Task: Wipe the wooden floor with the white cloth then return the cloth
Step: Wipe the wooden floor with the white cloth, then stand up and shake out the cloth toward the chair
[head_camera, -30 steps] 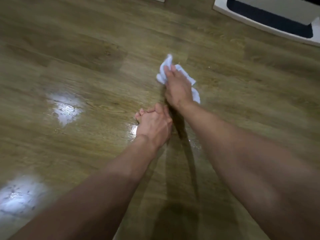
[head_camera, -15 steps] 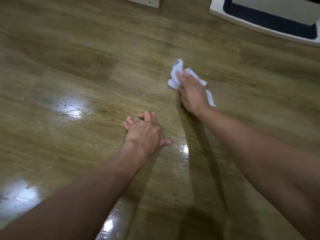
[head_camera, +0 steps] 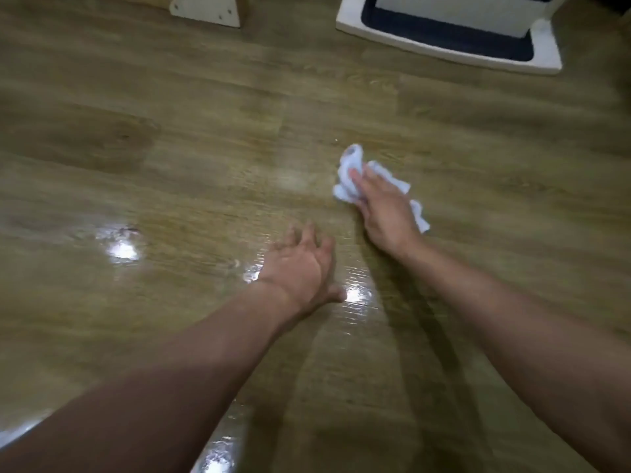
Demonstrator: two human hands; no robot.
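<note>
One white cloth (head_camera: 348,179); right hand (head_camera: 386,209) grips it against the wooden floor (head_camera: 170,165); left hand (head_camera: 300,264) flat, fingers (head_camera: 309,233) spread.

We saw two bare forearms, no sleeves, watch or rings; the left hand (head_camera: 300,268) and right hand (head_camera: 386,213) were ungloved.

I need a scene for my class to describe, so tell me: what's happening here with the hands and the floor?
A person is wiping a wooden floor. The right hand presses a crumpled white cloth flat against the boards, with cloth showing on both sides of the hand. The left hand holds nothing and rests spread on the floor nearer the person, apparently for support. Glossy patches reflect light near that hand. The cloth has not been returned yet.
</note>
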